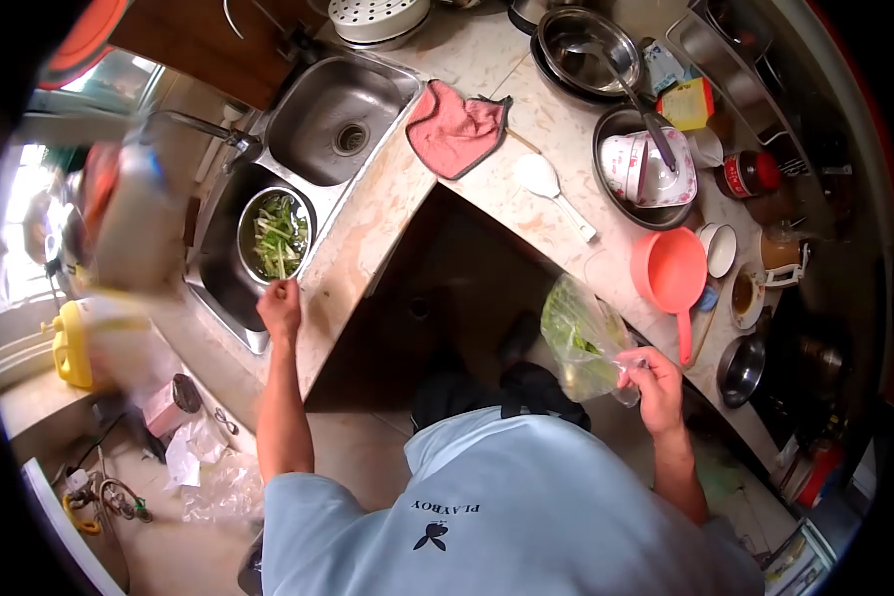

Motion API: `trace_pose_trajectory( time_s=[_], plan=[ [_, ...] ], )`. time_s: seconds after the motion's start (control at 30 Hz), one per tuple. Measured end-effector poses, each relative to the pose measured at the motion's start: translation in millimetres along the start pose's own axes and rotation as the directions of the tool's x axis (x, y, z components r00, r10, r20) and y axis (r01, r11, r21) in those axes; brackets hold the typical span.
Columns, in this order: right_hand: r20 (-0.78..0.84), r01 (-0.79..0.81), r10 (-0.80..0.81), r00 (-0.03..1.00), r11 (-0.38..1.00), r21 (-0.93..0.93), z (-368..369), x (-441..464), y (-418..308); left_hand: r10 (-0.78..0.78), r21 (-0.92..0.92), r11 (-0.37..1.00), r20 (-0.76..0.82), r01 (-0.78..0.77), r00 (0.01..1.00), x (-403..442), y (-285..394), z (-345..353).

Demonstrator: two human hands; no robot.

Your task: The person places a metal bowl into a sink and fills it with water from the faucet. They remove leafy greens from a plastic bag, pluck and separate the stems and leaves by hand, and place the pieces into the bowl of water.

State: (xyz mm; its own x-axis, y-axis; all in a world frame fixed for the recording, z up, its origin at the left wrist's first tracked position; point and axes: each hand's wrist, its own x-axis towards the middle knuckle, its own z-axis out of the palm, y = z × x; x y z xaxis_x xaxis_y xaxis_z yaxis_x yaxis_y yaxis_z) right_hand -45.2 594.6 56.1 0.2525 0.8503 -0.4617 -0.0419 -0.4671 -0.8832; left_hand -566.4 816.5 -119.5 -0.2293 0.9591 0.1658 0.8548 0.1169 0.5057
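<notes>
A round metal bowl [308,230] holding chopped green vegetables [280,236] stands in the near basin of the double sink [230,298]. My left hand [280,306] is at the bowl's near rim, fingers pinched together at the ends of some pale stems; whether it grips them is too small to make out. On the other side, my right hand [654,385] grips the gathered end of a clear plastic bag [581,343] with leafy greens inside. The bag hangs beside the right counter's edge, above the floor.
A pink cloth [455,129] and a white rice paddle [556,197] lie on the counter. Along the right are a coral ladle [669,270], bowls in a metal pan [606,204], and a red-lidded jar [750,174]. The faucet [204,127] reaches over the sink's left side.
</notes>
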Motion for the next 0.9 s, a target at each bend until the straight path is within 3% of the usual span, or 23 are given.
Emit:
trace_pose_trajectory(
  time_s=[0.03,0.07,0.17,0.4,0.47,0.53,0.63,0.7,0.9],
  plan=[
    [-0.033,-0.035,0.035,0.999,0.999,0.001,-2,-2,3,0.067,-0.019,0.998,-0.002,-0.067,0.998,-14,-4,6],
    [-0.036,-0.038,0.038,0.999,0.999,0.011,-3,-5,8,-0.065,-0.005,0.998,0.126,0.066,0.99,-26,6,2],
    [-0.158,-0.029,0.028,0.987,1.0,-0.005,-2,-13,19,-0.043,0.037,0.999,0.23,0.035,0.972,-54,9,17],
    [-0.344,-0.043,0.03,0.938,0.999,-0.031,1,-25,55,-0.056,0.058,0.997,0.168,0.046,0.984,-48,20,26],
    [-0.368,-0.073,0.059,0.928,0.997,-0.025,5,-29,60,-0.001,-0.064,0.998,0.072,0.006,0.997,-44,9,25],
    [-0.416,-0.083,0.057,0.908,0.996,-0.044,5,-32,65,-0.101,-0.132,0.986,0.031,0.105,0.994,-35,-5,17],
    [-0.457,-0.095,0.109,0.883,0.994,0.054,3,-43,73,-0.18,-0.078,0.979,0.109,0.189,0.978,-27,-17,9],
    [-0.481,-0.084,0.118,0.869,0.992,0.092,2,-52,79,-0.012,-0.047,0.999,0.092,0.016,0.996,-24,-13,9],
    [-0.541,-0.032,0.147,0.828,0.976,0.216,-17,-85,92,-0.012,0.179,0.984,0.091,-0.004,0.996,-27,-8,13]
  ],
)
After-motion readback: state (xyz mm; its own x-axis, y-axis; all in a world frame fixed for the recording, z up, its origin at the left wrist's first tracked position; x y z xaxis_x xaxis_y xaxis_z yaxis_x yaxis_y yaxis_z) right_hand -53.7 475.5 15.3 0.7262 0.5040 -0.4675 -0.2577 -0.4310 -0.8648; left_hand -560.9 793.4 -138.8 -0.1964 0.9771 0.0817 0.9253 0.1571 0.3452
